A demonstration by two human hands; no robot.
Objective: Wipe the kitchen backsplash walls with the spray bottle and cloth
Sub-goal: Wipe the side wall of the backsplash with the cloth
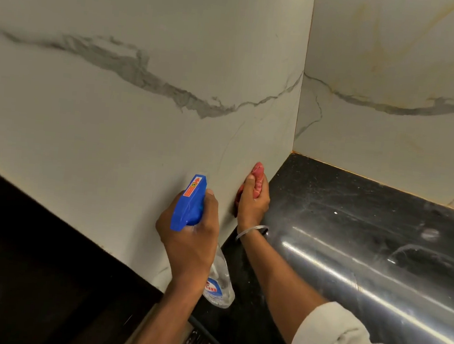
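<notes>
Your left hand [188, 240] is wrapped tight around the neck of the spray bottle [196, 224], index finger curled over the front near the trigger. Your right hand [253, 199] is clenched on the bunched red cloth [257, 179] and presses it flat against the left backsplash wall [113, 133], low down, just above the black countertop [355, 212] and near the inside corner. The two hands sit close together but do not touch.

Progress, as a judgement: wiping is under way on the lower right part of the left wall. No wet film or spray droplets can be made out on the marble, so you cannot confirm which areas are already done. The far wall [395, 77] shows yellowish staining along its veins and looks untreated. Treat the upper left wall and the whole far wall as remaining work.

Orientation: the bottle's long axis runs from near to far, tilted, with the clear base [220, 290] toward you and the blue head [189, 204] up and away. The nozzle points at the left wall, up and slightly left. The cloth is elongated up the wall, along your fingers.
</notes>
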